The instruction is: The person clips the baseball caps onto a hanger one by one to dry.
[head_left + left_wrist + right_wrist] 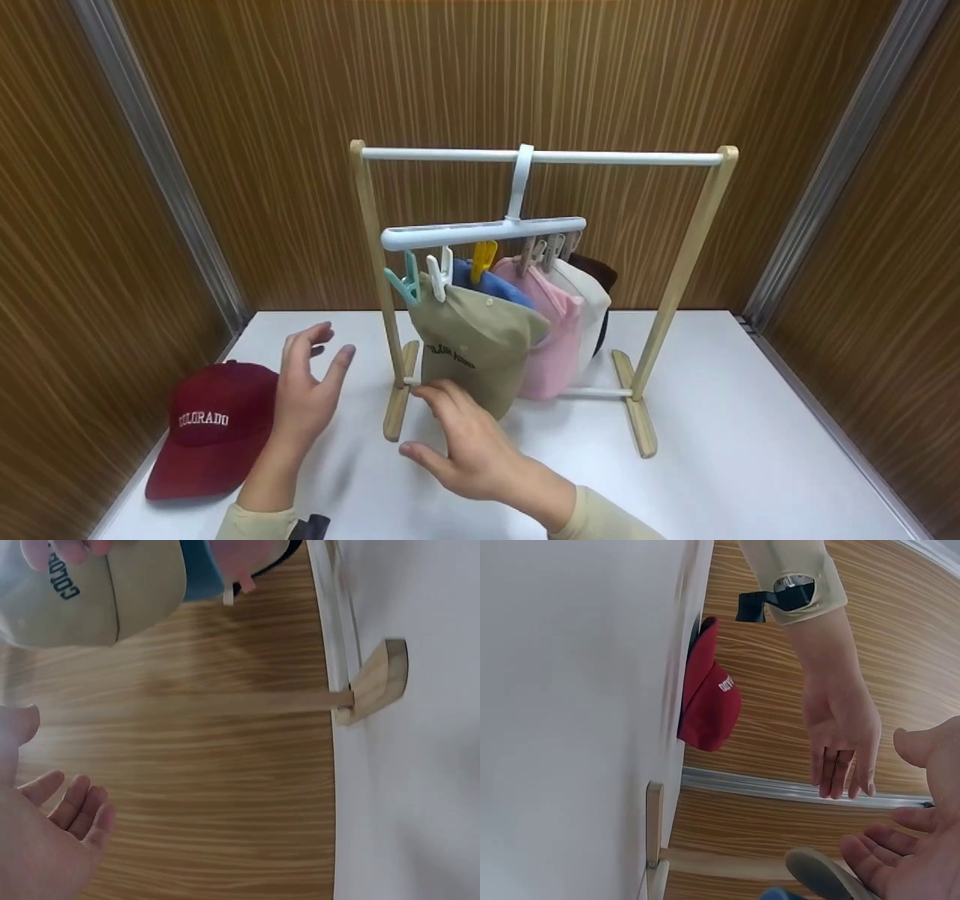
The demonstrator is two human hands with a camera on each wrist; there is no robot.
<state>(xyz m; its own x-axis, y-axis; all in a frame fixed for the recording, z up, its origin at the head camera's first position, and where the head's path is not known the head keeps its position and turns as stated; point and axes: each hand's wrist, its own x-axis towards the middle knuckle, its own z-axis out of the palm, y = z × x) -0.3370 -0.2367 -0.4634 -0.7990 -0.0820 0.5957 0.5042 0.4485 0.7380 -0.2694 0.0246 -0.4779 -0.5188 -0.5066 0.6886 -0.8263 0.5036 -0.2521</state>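
Observation:
A khaki cap (472,337) hangs from a pale blue clip hanger (450,234), pinched by a teal clip (409,281) and a white clip (440,276). My right hand (480,450) is at the lower front of this cap, fingers extended and thumb apart; in the left wrist view its fingertips overlap the cap, though firm contact cannot be made out. To the left, my left hand (309,390) hovers with loosely bent fingers and nothing in it. Beside it a dark red cap (225,405) with white lettering lies on the white table (720,450).
The hanger hooks over the white bar (622,158) of a wooden-legged rack (682,277). Behind the khaki cap hang a blue cap (499,289), a pink cap (551,352), a white cap (589,292) and a dark brown one (600,271). Wood-grain walls (247,90) enclose the table.

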